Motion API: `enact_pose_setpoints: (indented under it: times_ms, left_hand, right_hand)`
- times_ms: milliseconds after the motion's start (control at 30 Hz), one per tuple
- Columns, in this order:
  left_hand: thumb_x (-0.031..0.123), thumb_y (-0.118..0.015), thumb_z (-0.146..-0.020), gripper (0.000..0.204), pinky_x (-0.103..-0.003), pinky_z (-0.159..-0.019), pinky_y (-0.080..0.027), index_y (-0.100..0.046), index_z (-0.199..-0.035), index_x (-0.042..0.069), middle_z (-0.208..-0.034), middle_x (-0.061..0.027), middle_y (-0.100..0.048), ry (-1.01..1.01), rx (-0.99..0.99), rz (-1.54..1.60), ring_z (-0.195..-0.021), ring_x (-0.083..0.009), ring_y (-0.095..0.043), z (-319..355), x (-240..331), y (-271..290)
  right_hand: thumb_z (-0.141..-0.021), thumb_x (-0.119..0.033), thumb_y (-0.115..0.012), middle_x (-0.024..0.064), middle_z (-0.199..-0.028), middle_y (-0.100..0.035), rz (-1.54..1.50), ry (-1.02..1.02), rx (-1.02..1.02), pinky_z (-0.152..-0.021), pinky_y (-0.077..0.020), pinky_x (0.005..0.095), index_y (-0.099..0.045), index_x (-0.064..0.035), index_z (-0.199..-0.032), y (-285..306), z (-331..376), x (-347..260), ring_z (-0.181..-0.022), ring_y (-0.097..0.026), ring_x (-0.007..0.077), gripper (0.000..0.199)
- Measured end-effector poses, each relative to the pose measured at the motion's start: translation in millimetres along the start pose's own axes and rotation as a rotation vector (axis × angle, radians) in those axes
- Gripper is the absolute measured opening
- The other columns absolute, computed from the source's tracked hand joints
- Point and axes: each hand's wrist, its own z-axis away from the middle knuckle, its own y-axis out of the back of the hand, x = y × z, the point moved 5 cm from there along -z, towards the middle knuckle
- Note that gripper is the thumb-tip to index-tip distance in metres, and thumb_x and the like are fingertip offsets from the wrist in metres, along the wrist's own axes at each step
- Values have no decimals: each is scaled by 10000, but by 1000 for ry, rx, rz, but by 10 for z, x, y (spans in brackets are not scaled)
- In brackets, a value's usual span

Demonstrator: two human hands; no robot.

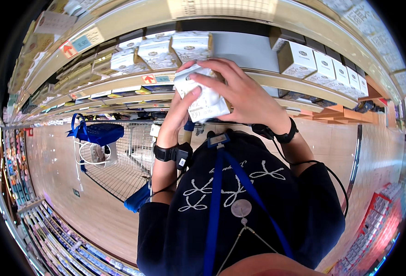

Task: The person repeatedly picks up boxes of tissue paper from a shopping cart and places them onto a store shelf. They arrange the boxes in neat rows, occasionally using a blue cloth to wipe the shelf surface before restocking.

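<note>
In front of my chest, close to the shelf edge, I hold a white, boxy pack (208, 109) with grey print; it looks tilted, and its exact kind is hard to tell. My left hand (179, 110) grips its left side, thumb across the front. From the right, my right hand (249, 94) reaches over the top with its fingers curled on the pack. Similar white packs (191, 48) stand in a row on the shelf just beyond my hands. Each wrist wears a black strap with a small device.
A wire shopping cart (131, 158) stands to my left, with a blue bag (102, 133) and a white bag (106, 154) at its far end. White boxes (325, 64) line the shelf at right. Wooden stepped stands (336, 114) are below them. Stocked racks (69, 239) lie at lower left.
</note>
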Motion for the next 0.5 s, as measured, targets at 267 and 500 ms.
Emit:
enact_pose_setpoints:
  times_ms: [267, 500]
  left_hand:
    - [306, -563, -928, 639, -342, -1054, -332, -221, -1442, 140, -1391, -95, -378, 66, 12, -125, -1282, -197, -384, -124, -222, -137]
    - [195, -601, -876, 585, -342, -1001, -413, -323, -1383, 113, -1301, -131, -489, -59, -3, -3, -1185, -230, -508, -172, -120, -201]
  right_hand:
    - [-599, -255, -887, 93, -1260, -386, -765, -305, 434, -964, -438, 347, -286, -67, -1436, 135, 436, 419, -1149, -472, 194, 1047]
    - [-662, -419, -828, 170, -1424, -360, -1677, -207, 509, -1111, -312, 413, -213, -14, -1428, 4, 545, 523, -1340, -345, 338, 1062]
